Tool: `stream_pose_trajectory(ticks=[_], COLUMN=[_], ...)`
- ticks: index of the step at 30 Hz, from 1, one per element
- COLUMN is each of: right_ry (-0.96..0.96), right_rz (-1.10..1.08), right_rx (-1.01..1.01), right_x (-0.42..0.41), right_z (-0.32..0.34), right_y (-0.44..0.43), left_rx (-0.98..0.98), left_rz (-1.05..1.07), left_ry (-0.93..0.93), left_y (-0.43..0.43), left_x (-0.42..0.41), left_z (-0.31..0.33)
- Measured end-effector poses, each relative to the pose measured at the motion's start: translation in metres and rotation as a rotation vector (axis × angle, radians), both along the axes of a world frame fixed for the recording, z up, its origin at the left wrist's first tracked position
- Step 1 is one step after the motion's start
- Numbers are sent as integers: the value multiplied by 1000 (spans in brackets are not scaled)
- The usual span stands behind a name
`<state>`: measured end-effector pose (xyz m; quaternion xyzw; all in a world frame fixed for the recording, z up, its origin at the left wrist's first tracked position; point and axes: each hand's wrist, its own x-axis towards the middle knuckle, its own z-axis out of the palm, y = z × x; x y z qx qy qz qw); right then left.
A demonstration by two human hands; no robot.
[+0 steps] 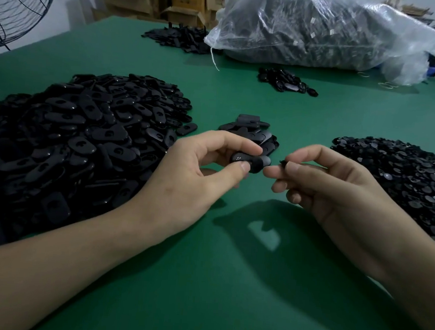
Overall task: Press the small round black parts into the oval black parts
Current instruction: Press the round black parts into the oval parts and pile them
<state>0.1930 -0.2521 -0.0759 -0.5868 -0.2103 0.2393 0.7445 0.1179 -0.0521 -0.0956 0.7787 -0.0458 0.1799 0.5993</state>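
The left hand (pixel 198 168) pinches an oval part (pixel 250 161) above the tabletop (pixel 229 281); the right hand (pixel 320 182) pinches a round part (pixel 283 164) just beside it — both probably light, rigid, best held by the edges.

Head view, single camera: sitting at the person's head, looking forward and down, taking in the green desk (pixel 203 279) close and wide.

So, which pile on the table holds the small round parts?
The pile at the right edge, beside the right hand: small discs, while the big left pile holds ovals.
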Motion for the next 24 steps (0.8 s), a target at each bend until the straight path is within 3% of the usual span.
stream_pose_trajectory(ticks=[12,24], right_ry=[-107,-249], right_rz=[-47,-135], right_rx=[-84,-183], right_x=[-3,-3], right_z=[0,-1], right_y=[2,3], left_rx=[-118,-101], left_rz=[-36,-76], left_ry=[16,179], left_y=[-1,-1], left_x=[1,1], left_z=[-1,-2])
